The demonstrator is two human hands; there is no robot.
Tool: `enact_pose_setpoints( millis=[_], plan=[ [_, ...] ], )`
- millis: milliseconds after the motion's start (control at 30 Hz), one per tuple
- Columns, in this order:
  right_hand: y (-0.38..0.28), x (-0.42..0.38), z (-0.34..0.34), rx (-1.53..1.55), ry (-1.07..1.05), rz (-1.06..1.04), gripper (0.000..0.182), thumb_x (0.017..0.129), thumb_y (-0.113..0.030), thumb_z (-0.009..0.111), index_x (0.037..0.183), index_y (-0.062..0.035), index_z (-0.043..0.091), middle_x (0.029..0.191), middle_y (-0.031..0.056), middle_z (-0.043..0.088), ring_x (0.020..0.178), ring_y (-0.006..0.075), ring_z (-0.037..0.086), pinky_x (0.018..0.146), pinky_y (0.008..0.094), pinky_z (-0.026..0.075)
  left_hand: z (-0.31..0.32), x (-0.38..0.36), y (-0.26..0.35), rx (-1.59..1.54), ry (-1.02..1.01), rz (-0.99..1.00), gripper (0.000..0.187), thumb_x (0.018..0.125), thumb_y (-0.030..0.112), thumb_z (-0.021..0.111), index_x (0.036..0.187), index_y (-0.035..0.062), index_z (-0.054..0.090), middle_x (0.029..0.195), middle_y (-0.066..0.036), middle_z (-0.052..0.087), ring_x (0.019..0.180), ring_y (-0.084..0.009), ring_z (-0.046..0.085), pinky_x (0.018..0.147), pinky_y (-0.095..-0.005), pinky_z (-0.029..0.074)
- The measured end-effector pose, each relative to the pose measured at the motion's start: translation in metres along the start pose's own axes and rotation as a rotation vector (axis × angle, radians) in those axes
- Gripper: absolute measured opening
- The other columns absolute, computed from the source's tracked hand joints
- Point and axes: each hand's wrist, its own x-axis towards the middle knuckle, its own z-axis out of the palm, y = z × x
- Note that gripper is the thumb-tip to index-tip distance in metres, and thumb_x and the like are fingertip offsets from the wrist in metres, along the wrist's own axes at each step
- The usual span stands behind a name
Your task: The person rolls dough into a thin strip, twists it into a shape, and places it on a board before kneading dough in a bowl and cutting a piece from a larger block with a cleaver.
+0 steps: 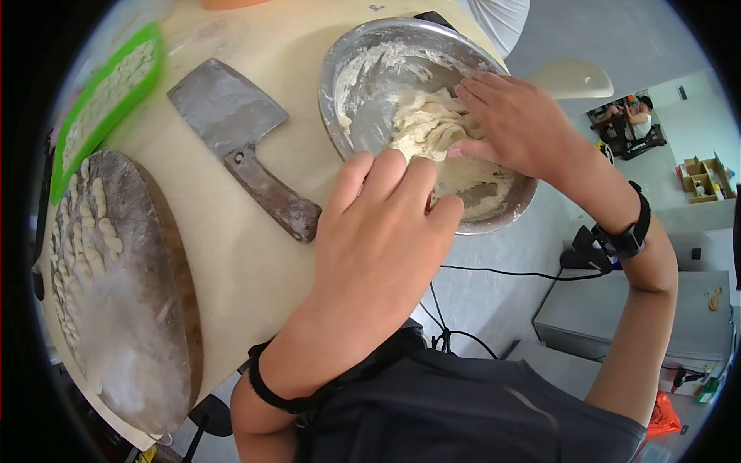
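A pale lump of dough [432, 123] lies in a metal bowl [351, 46] with flour and dough smeared over its inside. My right hand [515, 123] holds the dough's right side, thumb and fingers spread around it. Over the bowl's near rim, my left hand [386, 224] has its fingers curled against the dough's near edge; their tips are hidden. To the left, a floury cleaver [231, 104] rests on the table [239, 262], its handle end close to my left hand.
A round wooden board [166, 301] with loose flour and several small dough pieces [89, 231] is at the left. Behind it stands a green tray [150, 46] of similar pieces. A pale handle-like object [571, 79] juts out past the bowl. Black cables [509, 272] hang beyond the table. Another person [639, 119] sits far right.
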Motion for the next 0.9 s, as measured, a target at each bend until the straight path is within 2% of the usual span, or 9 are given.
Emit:
enact_pose_setpoints(
  millis=[167,233,333,467,533,633,733,833,900],
  plan=[
    [-0.023,0.000,-0.013,-0.017,-0.164,0.150,0.077,0.099,-0.071,0.058,0.096,0.0042,0.074,0.097,0.0128,0.072,0.105,0.0298,0.068,0.092,0.0403,0.057,0.000,-0.002,0.001,0.026,-0.002,-0.019,0.005,0.075,0.014,0.073,0.073,0.0121,0.069,0.082,-0.001,0.056,0.095,-0.0203,0.057,0.098,-0.0364,0.044],
    [-0.031,0.002,-0.021,0.011,-0.203,0.200,0.077,0.100,-0.071,0.057,0.092,0.0040,0.075,0.093,0.0124,0.072,0.103,0.0305,0.067,0.091,0.0408,0.057,-0.001,-0.003,0.000,-0.034,-0.006,-0.025,0.015,0.071,0.013,0.081,0.081,0.0111,0.070,0.087,-0.002,0.054,0.093,-0.0223,0.056,0.096,-0.0390,0.044],
    [-0.033,0.003,-0.034,0.056,-0.307,0.187,0.079,0.102,-0.070,0.056,0.093,0.0062,0.075,0.099,0.0163,0.072,0.106,0.0329,0.066,0.091,0.0432,0.057,0.004,-0.004,-0.003,-0.061,0.048,-0.011,0.019,0.070,0.012,0.084,0.083,0.0104,0.070,0.087,-0.002,0.053,0.092,-0.0230,0.055,0.096,-0.0401,0.043],
    [-0.036,0.003,-0.056,0.151,-0.430,0.196,0.079,0.106,-0.067,0.051,0.115,0.0093,0.069,0.111,0.0237,0.070,0.114,0.0385,0.063,0.093,0.0486,0.055,0.005,-0.006,-0.006,-0.075,0.093,0.012,0.015,0.071,0.012,0.082,0.081,0.0103,0.071,0.085,-0.002,0.053,0.092,-0.0222,0.055,0.096,-0.0390,0.044],
    [-0.041,0.006,-0.073,0.338,-0.566,0.380,0.077,0.108,-0.065,0.049,0.127,0.0082,0.064,0.116,0.0271,0.068,0.118,0.0404,0.062,0.094,0.0508,0.054,0.006,-0.006,-0.008,-0.062,0.104,0.014,0.012,0.073,0.012,0.079,0.080,0.0103,0.071,0.085,-0.002,0.054,0.092,-0.0222,0.055,0.096,-0.0390,0.044],
    [-0.032,0.010,-0.085,0.579,-0.687,0.426,0.073,0.110,-0.063,0.049,0.136,0.0044,0.057,0.118,0.0263,0.069,0.118,0.0401,0.062,0.096,0.0517,0.053,0.006,-0.007,-0.008,-0.038,0.091,0.020,0.006,0.076,0.011,0.076,0.079,0.0103,0.071,0.086,-0.002,0.054,0.093,-0.0223,0.056,0.096,-0.0393,0.044],
    [-0.027,0.010,-0.104,0.707,-0.766,0.521,0.056,0.113,-0.052,0.048,0.143,-0.0056,0.056,0.108,0.0185,0.072,0.107,0.0394,0.065,0.097,0.0469,0.050,0.009,-0.007,-0.006,-0.031,0.098,0.041,0.003,0.077,0.010,0.074,0.079,0.0106,0.072,0.086,-0.002,0.055,0.095,-0.0222,0.056,0.096,-0.0397,0.043],
    [-0.013,0.009,-0.118,0.557,-0.541,0.426,0.051,0.113,-0.048,0.048,0.134,-0.0045,0.062,0.104,0.0231,0.071,0.100,0.0443,0.066,0.093,0.0508,0.052,0.009,-0.006,-0.008,-0.033,0.084,0.047,0.003,0.078,0.010,0.074,0.081,0.0111,0.073,0.088,-0.001,0.055,0.096,-0.0220,0.056,0.096,-0.0404,0.042],
    [0.000,0.006,-0.102,0.559,-0.425,0.309,0.041,0.113,-0.039,0.049,0.137,-0.0079,0.063,0.115,0.0221,0.070,0.106,0.0444,0.064,0.095,0.0508,0.051,0.009,-0.007,-0.004,-0.033,0.058,0.045,0.004,0.079,0.011,0.075,0.082,0.0113,0.073,0.089,-0.001,0.056,0.097,-0.0219,0.056,0.096,-0.0408,0.042]
  ],
)
